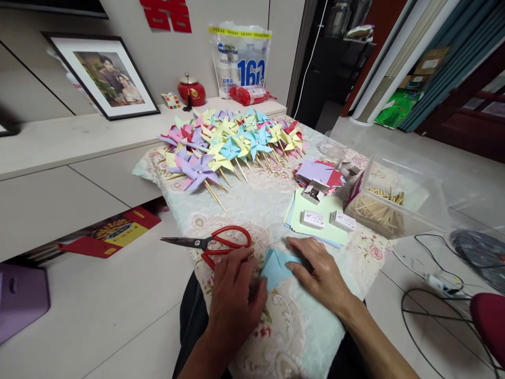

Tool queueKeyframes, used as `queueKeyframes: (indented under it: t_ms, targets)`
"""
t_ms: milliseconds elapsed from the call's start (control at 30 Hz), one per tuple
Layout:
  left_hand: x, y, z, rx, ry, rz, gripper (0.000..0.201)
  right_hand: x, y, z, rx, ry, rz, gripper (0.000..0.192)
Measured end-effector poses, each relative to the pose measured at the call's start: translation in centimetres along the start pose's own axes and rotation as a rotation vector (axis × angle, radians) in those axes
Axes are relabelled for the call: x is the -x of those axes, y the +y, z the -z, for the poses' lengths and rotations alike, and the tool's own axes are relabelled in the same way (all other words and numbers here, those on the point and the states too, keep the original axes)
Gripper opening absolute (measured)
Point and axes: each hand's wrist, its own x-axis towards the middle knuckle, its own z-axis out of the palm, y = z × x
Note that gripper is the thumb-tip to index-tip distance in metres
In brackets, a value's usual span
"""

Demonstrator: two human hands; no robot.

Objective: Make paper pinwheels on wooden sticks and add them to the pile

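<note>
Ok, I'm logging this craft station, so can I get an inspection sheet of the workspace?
Surface: table under a floral cloth.
Job's things: light blue paper, folded, pressed flat.
Clutter: red scissors, paper pinwheels, coloured sheets, small boxes, clear tub of sticks.
Hands: left hand and right hand both on the paper.
Cables: black cable on the floor, right.
Surroundings: framed photo, red pot.

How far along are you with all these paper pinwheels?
A big heap of finished pinwheels on sticks lies at the far end of the table. In hand: the left hand and right hand press a light blue paper flat, red scissors beside them. Left: stacks of paper squares and a clear box of sticks.
</note>
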Motion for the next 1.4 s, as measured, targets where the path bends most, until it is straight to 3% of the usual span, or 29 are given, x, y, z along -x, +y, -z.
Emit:
queueKeyframes:
  t_ms: [67,167,367,533,833,1000,1233,1400]
  targets:
    - [0.0,0.0,0.1,-0.005,0.001,-0.029,0.037,0.0,0.0,-0.1,0.035,-0.010,-0.004,0.041]
    - [-0.1,0.2,0.3,0.007,-0.024,-0.081,0.040,0.0,0.0,-0.1,0.060,-0.022,-0.002,0.039]
    - [-0.3,0.7,0.8,0.046,-0.059,-0.122,0.026,-0.1,-0.2,-0.1,0.065,-0.020,0.056,0.037]
    - [-0.4,1.0,1.0,0.069,-0.053,-0.118,0.008,-0.1,-0.6,0.2,0.024,0.006,0.147,0.025]
    - [-0.4,1.2,0.9,0.084,-0.009,-0.131,0.004,-0.2,-1.0,0.2,0.062,-0.072,0.163,0.019]
    - [0.0,0.8,0.5,0.012,-0.032,-0.113,0.021,-0.2,-0.8,0.2,0.040,-0.062,0.152,0.019]
    - [0.4,1.8,-1.0,-0.100,0.003,0.034,0.027,-0.2,-0.6,0.5,0.001,-0.041,0.147,0.025]
    - [0.9,3.2,-2.0,-0.139,0.111,-0.069,0.029,-0.1,-0.5,0.4,0.010,-0.041,0.139,0.026]
